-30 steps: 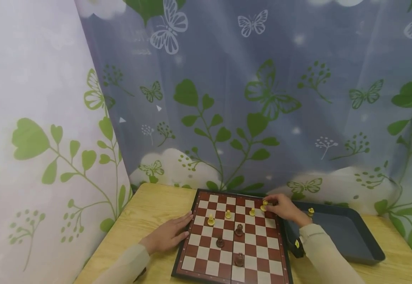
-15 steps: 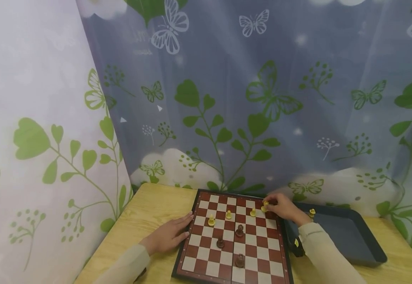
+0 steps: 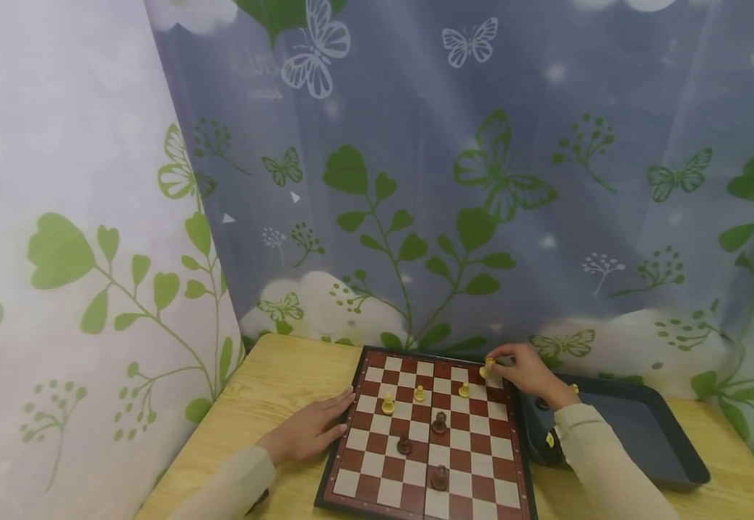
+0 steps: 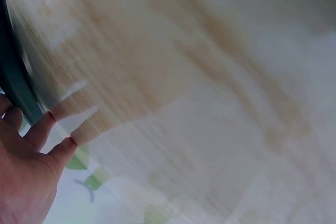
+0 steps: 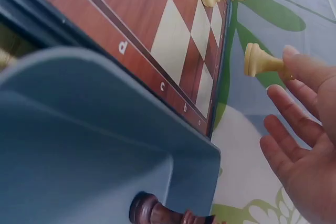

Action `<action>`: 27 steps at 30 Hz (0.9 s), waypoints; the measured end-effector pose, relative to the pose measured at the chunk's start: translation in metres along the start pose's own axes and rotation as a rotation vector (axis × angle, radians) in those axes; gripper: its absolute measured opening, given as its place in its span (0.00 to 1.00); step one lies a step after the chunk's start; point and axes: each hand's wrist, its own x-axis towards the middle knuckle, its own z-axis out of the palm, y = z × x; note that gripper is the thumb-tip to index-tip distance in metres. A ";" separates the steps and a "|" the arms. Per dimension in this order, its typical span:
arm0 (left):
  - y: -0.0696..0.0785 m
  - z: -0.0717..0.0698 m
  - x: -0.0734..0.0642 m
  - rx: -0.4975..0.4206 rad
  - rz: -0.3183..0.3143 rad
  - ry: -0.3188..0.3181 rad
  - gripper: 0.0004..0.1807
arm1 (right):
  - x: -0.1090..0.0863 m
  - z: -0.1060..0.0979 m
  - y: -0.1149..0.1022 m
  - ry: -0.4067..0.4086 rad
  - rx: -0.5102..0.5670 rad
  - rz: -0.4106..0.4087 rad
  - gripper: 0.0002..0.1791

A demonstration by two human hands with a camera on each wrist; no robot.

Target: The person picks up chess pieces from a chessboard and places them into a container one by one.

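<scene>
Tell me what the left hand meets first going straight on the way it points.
Likely the left edge of the chessboard; the left hand looks close against it, though exact contact is unclear.

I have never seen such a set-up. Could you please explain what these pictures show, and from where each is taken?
There is no machine, only a person's two bare hands. The wide picture is from a camera worn on the head; the others are from one on each wrist. On the table, a chessboard bears three yellow pieces and three dark pieces. To its right is a dark tray with at least one brown piece inside. The right hand pinches another yellow piece near the board's far right corner. The left hand holds nothing and rests at the board's left edge.
</scene>
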 end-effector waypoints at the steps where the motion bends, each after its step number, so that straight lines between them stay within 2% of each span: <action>1: 0.000 0.000 0.000 0.002 -0.001 0.002 0.33 | 0.000 -0.001 -0.001 -0.002 -0.005 0.004 0.14; 11: 0.001 0.000 0.001 0.007 0.000 0.009 0.34 | -0.001 0.000 -0.001 0.020 -0.009 -0.049 0.13; 19: 0.003 0.002 -0.002 0.001 0.001 0.003 0.33 | 0.000 0.004 -0.006 0.027 0.073 -0.046 0.15; 23: 0.002 0.003 -0.001 -0.003 0.022 0.000 0.33 | 0.000 0.004 -0.010 0.045 0.110 -0.038 0.14; 27: 0.000 0.003 0.001 0.017 0.016 0.013 0.34 | 0.001 0.003 -0.014 0.083 0.110 -0.067 0.13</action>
